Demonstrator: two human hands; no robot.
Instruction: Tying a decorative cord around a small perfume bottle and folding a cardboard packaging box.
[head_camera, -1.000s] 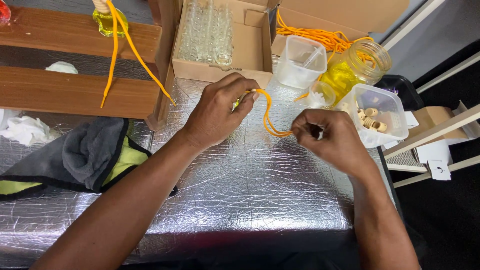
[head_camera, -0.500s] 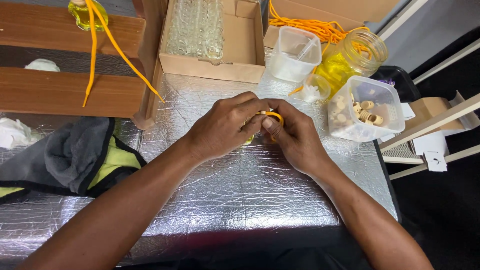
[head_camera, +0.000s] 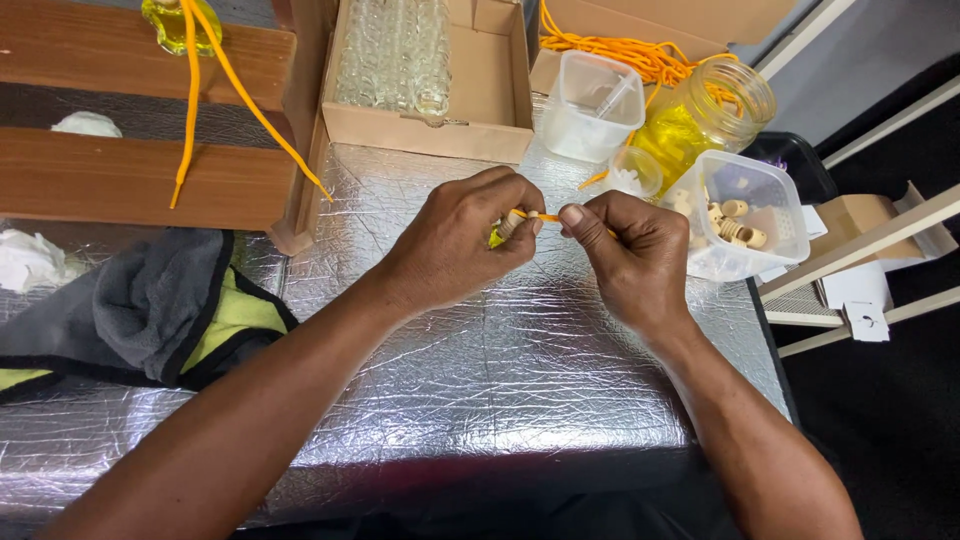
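Above the foil-covered table (head_camera: 480, 380), both hands meet around a short orange cord (head_camera: 549, 217). My left hand (head_camera: 462, 243) pinches a small pale cork-like stopper (head_camera: 511, 224) with the cord running into it; something yellow shows under its fingers. My right hand (head_camera: 627, 260) grips the cord's other end between thumb and forefinger. Most of the cord is hidden inside the two fists.
At the back stand a cardboard box of small glass bottles (head_camera: 400, 50), a clear tub (head_camera: 593, 92), a jar of yellow liquid (head_camera: 703, 112) and a tub of stoppers (head_camera: 740, 215). Orange cords (head_camera: 620, 50) lie behind. A wooden rack (head_camera: 150, 180) and grey-yellow cloth (head_camera: 150, 310) are at left.
The long loop of orange cord between the hands has been drawn in. My right hand moved left to meet the left hand, and only a short stretch of cord shows.
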